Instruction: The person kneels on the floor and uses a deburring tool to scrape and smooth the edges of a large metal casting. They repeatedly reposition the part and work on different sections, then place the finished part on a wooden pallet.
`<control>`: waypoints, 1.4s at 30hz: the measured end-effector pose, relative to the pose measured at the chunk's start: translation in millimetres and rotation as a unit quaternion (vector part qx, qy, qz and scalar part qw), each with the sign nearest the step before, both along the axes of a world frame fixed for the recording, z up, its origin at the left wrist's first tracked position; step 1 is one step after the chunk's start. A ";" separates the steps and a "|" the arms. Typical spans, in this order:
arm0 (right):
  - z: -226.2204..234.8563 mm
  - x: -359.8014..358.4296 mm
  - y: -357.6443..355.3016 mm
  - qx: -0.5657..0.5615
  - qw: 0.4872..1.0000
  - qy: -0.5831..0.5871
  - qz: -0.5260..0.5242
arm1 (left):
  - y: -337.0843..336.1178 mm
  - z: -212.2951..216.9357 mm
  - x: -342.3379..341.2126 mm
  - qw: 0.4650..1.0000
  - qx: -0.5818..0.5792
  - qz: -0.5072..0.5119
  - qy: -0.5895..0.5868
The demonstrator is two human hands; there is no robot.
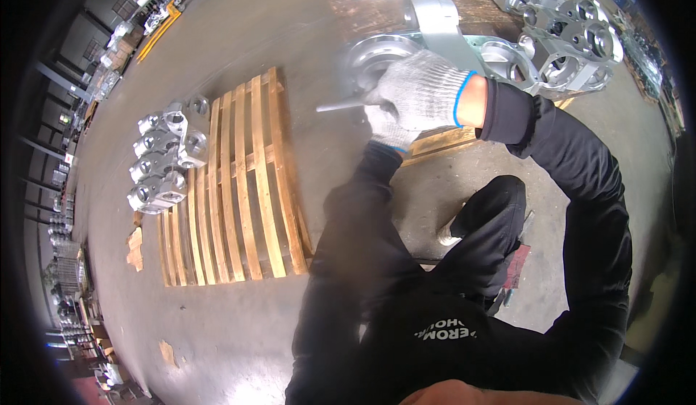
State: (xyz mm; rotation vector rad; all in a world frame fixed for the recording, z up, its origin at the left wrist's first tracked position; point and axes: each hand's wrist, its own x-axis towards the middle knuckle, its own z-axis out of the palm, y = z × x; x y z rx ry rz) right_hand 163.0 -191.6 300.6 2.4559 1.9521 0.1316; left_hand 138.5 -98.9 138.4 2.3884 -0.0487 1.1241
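"While the right hand (424, 89), in a grey-white knit glove, grips a slim light-grey rod (337, 105), what's the left doing?"

"The left hand (386, 128) is tucked beneath it, too covered to tell its grip."

"And the rod?"

"Pointing left, past the brown wooden pallet's (444, 144) near left corner."

"Anything in the way?"

"The gloves hide part of a silver round-bored metal casting (380, 46). Silver ringed castings (569, 46) crowd that pallet's right edge; similar silver castings (170, 147) line a pale slatted pallet's (250, 209) left edge."
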 end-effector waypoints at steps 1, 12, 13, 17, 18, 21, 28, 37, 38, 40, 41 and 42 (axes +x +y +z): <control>0.5 -0.4 -1.0 -0.004 1.000 0.008 -0.006 | -1.0 0.3 -0.2 1.000 0.000 -0.001 0.001; -44.9 0.5 10.0 0.095 0.995 -0.031 -0.010 | 0.8 18.3 -18.5 1.000 0.017 -0.014 -0.012; -43.5 -4.6 12.9 0.086 0.995 -0.037 -0.022 | 1.6 20.9 -19.7 1.000 0.020 -0.015 -0.016; -26.1 -22.7 13.5 0.062 0.998 -0.014 -0.030 | 1.8 24.9 -39.9 0.997 0.044 -0.029 -0.048; -26.1 -26.3 3.7 0.103 0.994 0.007 -0.031 | 2.7 24.2 -49.0 0.996 0.053 -0.033 -0.062; -50.0 -31.3 -47.3 0.212 0.969 0.122 -0.027 | 7.4 14.9 -96.4 0.987 0.135 -0.029 -0.080; -192.1 -60.2 -63.9 0.103 0.837 0.500 -0.198 | 55.7 44.2 -132.3 0.959 0.141 0.218 -0.111; -215.4 -76.8 30.6 0.374 0.250 0.891 -0.060 | 80.7 78.7 -1.5 0.949 0.168 0.002 0.266; -216.4 -79.3 30.5 0.393 0.350 0.846 -0.088 | 80.3 73.2 -0.1 0.951 0.177 -0.004 0.255; -217.3 -83.6 28.9 0.416 0.502 0.749 -0.117 | 80.3 65.0 -0.8 0.960 0.187 0.000 0.210; -217.4 -86.7 25.8 0.441 0.489 0.747 -0.085 | 80.5 62.8 -1.5 0.960 0.195 -0.002 0.201; -215.2 -84.8 28.5 0.401 0.270 0.870 -0.096 | 80.5 61.6 -3.1 0.964 0.194 0.007 0.183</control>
